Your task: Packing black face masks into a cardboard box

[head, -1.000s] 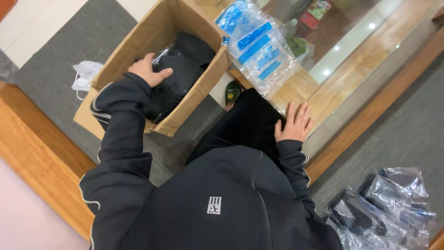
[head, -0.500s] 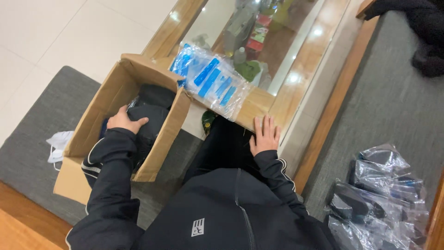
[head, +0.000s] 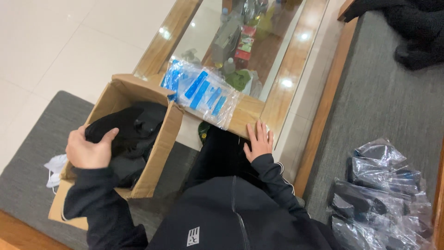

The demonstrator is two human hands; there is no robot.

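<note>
Carefully, our left hand (head: 90,150) closes around a black garment (head: 121,124) inside the cardboard box (head: 159,148); we lift straight up while our right hand (head: 259,141) rests flat, empty, on the table edge (head: 247,113).

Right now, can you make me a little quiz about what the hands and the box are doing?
1. True or false: the left hand grips a black item in the cardboard box.
2. Where does the right hand rest?
A. on the wooden table edge
B. inside the box
C. on the clear bags at the right
3. Fill in: the packet lying on the table corner is clear plastic with ____ strips.

Key: 1 true; 2 A; 3 blue.
</note>
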